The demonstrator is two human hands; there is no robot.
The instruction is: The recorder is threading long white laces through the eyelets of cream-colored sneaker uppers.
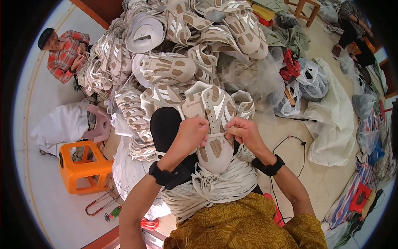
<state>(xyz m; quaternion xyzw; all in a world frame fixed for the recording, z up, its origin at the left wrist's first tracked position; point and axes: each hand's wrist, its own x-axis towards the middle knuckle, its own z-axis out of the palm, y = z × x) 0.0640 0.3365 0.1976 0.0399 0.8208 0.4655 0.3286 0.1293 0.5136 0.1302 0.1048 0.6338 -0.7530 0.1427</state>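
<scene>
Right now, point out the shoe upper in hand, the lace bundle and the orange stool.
Shoe upper (215, 151): head view, toe mesh.
Lace bundle (215, 184): head view, middle strands.
Orange stool (78, 168): head view, seat.

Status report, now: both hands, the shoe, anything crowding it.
Left hand and right hand both on shoe upper, pinching white lace. Lace bundle in lap. Pile of uppers close ahead.

Both hands (217, 133) raised, fingers pinched.

shoe-upper heap (174, 54) crowding ahead, bare floor (290, 166) open right, orange stool (85, 166) left
</scene>
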